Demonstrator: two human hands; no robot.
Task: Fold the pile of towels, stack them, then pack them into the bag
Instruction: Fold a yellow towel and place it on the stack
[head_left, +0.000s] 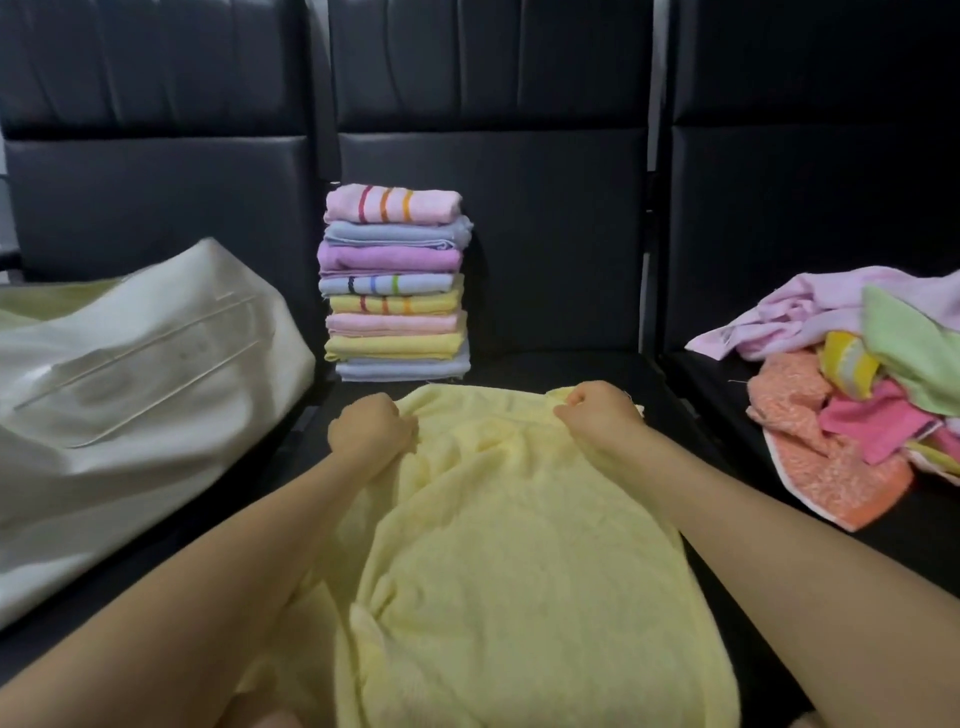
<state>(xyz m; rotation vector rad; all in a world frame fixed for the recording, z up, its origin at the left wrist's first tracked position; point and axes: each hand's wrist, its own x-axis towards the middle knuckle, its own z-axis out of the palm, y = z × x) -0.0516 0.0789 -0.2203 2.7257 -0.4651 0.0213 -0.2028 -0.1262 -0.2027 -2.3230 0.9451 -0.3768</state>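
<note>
A pale yellow towel (498, 545) lies spread over the middle black seat, running from its far edge down toward me. My left hand (371, 428) grips the towel's far left corner with curled fingers. My right hand (600, 408) pinches its far right corner. Just behind the towel, a stack of several folded towels (395, 283) in pink, blue, purple and yellow stands against the seat back. A loose pile of unfolded towels (852, 384), pink, green, orange and yellow, lies on the right seat. A cream fabric bag (130, 395) slumps on the left seat.
Three black padded seats (561, 234) with tall backs form the work surface. Narrow gaps separate the seats. The bag's body reaches to the left edge of the middle seat.
</note>
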